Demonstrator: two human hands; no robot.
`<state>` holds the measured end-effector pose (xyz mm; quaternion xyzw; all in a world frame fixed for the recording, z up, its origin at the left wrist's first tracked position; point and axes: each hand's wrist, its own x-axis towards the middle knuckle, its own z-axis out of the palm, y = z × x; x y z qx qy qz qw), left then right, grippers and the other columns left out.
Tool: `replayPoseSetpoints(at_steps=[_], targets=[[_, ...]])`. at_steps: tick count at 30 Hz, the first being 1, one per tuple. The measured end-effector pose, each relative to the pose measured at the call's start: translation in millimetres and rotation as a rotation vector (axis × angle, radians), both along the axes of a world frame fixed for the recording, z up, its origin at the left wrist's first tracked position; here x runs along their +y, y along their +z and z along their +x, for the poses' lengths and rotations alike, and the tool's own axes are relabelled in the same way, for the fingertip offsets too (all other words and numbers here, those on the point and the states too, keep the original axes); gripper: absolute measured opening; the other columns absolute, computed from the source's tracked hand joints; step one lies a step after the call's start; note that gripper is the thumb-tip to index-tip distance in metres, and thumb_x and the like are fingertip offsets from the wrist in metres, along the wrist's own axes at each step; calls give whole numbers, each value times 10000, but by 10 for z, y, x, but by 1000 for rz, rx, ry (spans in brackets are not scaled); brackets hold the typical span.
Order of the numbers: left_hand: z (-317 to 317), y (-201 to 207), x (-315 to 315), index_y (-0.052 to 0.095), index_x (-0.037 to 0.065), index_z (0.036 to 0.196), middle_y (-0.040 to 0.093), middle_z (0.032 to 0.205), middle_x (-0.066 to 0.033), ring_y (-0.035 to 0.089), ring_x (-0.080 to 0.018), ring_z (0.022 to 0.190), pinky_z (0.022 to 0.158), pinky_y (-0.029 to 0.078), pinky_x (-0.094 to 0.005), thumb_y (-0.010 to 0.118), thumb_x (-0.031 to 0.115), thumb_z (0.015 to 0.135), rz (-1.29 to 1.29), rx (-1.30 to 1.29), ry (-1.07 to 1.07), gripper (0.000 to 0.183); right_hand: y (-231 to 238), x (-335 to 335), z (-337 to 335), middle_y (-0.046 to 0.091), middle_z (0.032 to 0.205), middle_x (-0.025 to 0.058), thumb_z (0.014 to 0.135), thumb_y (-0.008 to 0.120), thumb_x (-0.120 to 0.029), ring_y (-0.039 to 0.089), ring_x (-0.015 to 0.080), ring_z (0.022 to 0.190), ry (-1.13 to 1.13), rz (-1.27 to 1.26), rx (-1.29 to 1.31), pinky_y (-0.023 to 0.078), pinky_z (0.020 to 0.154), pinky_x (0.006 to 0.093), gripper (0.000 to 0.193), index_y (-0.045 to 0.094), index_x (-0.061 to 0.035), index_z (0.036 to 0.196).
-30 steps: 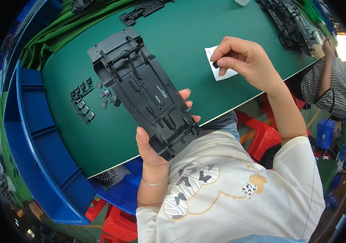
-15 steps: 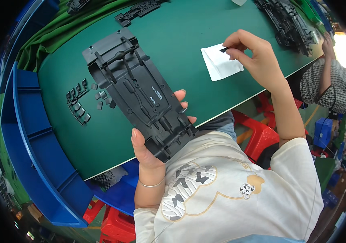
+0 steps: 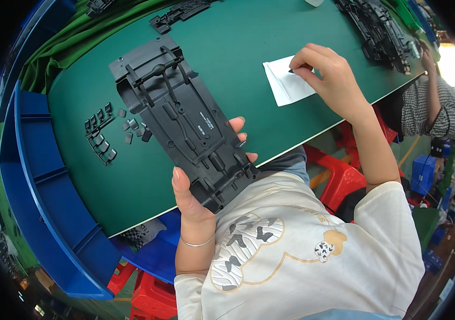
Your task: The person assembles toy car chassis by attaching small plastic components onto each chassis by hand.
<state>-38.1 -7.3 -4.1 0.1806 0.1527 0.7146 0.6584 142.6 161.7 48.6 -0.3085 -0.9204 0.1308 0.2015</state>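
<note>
Head view showed a black plastic base, shaped like the underside of a toy car, held over the near edge of a green table, its narrow near end by the person's shirt and its far end slanting away to the left. The left hand was wrapped around that near end, the thumb lying along the left edge and the fingertips coming out past the right edge. To the right of the base, the right hand pinched a small black piece between thumb and fingers, mostly hidden by them, above a white sheet of paper; whether they touched the paper could not be told. Just left of the base lay some loose small pieces, with a rack of black clips a little farther left, and a blue divided bin beyond that. Past the far end of the base was a flat black part. Well to the right of the base, toward the far side, sat a pile of black parts, with a co-worker's hand near it.
</note>
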Motion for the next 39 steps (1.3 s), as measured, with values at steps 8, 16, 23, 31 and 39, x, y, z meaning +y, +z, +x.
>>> replayPoseSetpoints(at_steps=[8,16,23,31,39], targets=[[-5,-4,-10,198,49,1304,297,1243,-291,429,-326,1087,810,429,-518,437,535,782,-5,-16,-9,752,-20,20,3,519,690,90,704,544,-23,513,258,664,-10,3,4,413,595,334,56,509,-20,748],[-4,26,5,176,61,1312,295,1252,-280,409,-318,1109,829,423,-508,435,559,775,-22,26,-9,777,214,-146,-102,548,714,55,711,559,-14,535,177,653,-124,-120,184,410,588,297,56,542,-21,764],[18,109,25,229,60,1290,333,1262,-197,434,-221,1090,881,416,-352,505,614,690,-75,123,124,863,246,-775,-480,559,772,83,587,616,93,536,187,688,415,-298,429,443,541,274,217,553,-25,757],[9,86,-37,233,65,1289,341,1251,-184,453,-194,1056,869,418,-308,554,593,682,-68,189,185,866,71,-959,-636,546,823,90,551,634,18,522,184,631,566,-7,510,449,546,287,205,559,-23,738],[9,20,-67,319,85,1260,324,1267,-198,409,-203,1096,877,378,-300,620,526,668,-19,177,184,797,46,-1013,-625,564,804,98,511,627,-18,538,185,623,535,-14,503,441,520,269,192,565,-37,692]])
